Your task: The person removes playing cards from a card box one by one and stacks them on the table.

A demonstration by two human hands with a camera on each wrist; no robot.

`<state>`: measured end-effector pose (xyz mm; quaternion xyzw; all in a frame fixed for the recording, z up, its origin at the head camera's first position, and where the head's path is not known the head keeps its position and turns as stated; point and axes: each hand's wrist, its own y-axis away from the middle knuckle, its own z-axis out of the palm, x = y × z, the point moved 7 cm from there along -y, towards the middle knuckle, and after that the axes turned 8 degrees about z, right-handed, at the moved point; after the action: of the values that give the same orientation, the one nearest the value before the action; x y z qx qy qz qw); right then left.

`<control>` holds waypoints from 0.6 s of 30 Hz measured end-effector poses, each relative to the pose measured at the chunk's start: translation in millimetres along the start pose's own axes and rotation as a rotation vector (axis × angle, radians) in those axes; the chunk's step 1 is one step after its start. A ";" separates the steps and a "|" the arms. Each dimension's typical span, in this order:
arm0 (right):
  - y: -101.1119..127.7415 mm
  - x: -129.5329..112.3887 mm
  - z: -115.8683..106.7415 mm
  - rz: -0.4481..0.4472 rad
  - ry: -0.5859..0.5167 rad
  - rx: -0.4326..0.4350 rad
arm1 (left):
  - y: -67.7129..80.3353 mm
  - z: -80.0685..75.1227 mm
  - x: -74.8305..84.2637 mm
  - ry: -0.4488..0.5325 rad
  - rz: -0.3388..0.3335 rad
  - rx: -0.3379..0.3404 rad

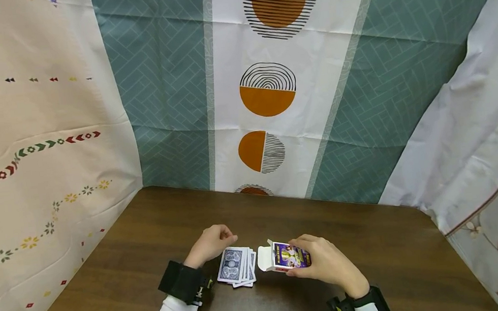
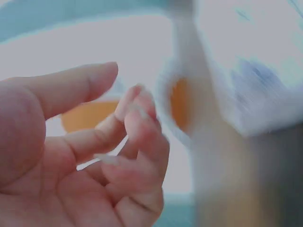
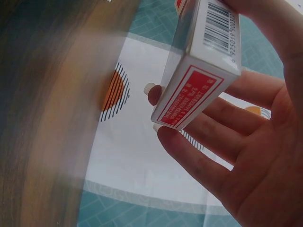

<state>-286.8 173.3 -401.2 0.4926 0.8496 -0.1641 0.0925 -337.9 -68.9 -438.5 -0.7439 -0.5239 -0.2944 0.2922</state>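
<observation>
A dark wooden table point(image 1: 148, 223) stands in a corner hung with patterned cloths. At the left, the person's left hand point(image 1: 210, 245) hovers just above and behind a small spread stack of blue-backed playing cards point(image 1: 236, 266) lying face down on the table. Its fingers are loosely curled and hold nothing; the left wrist view confirms an empty palm with bent fingers point(image 2: 142, 123).

Just right of the cards, the right hand point(image 1: 325, 262) grips a card box point(image 1: 286, 257), its white flap open and pointing toward the cards. Box and cards are near each other but apart.

What could go wrong: the stack is already fanned unevenly, so a brush from either hand could probably scatter it further, and the open flap may bend if pressed against the table.

The head view alone shows the cards and the box's purple picture side. The right wrist view alone shows the box's underside point(image 3: 203, 71), with a barcode and a red label, and fingertips wrapped round its edge.
</observation>
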 end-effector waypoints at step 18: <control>2.5 -5.8 -3.9 -0.029 -0.011 0.022 | 16.1 53.5 70.9 0.245 0.118 -0.151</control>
<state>-281.7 171.2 -396.2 0.4804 0.8543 -0.1773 0.0893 -295.9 9.4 -422.9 -0.7517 -0.4162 -0.4041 0.3137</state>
